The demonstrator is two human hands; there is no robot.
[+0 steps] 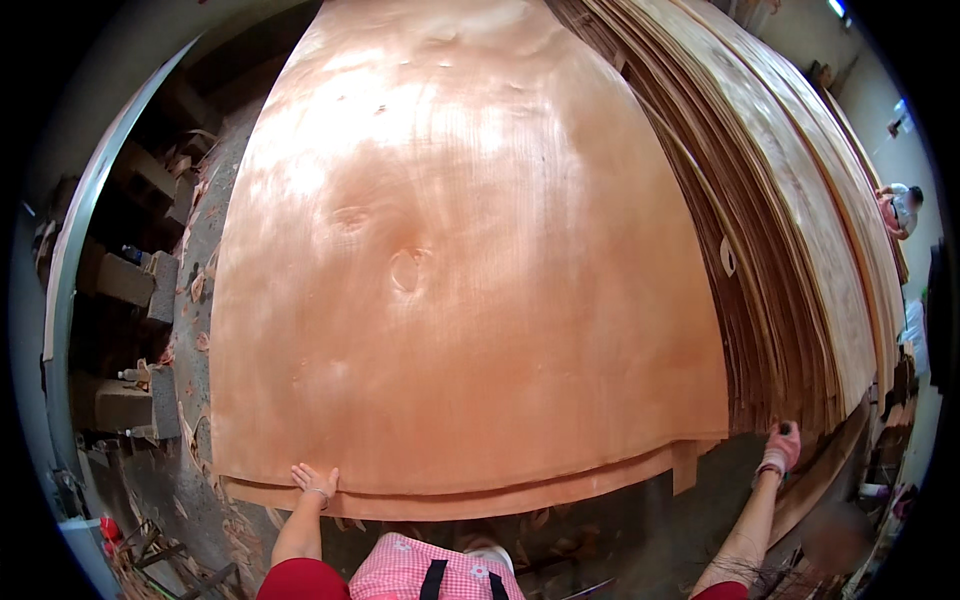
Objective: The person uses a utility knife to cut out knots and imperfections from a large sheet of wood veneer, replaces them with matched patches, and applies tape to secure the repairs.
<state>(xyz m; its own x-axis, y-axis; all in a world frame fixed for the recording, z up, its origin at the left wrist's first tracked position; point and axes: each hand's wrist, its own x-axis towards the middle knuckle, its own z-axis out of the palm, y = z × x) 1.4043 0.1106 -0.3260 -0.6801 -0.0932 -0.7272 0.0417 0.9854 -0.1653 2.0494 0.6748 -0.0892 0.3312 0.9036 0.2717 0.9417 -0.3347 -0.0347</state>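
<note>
A large reddish-brown wood veneer sheet [450, 250] lies flat on top of a low stack in front of me. My left hand [315, 480] rests with fingers spread on the near edge of that sheet, holding nothing. To the right stands a taller stack of veneer sheets [800, 250], its edges showing as many thin layers. My right hand [780, 447], in a pinkish glove, grips the lower corner of that taller stack's sheets.
Concrete blocks [130, 285] and wood scraps lie on the floor at the left beside a metal frame. Veneer offcuts litter the ground below the stack. Another person [900, 208] works at the far right.
</note>
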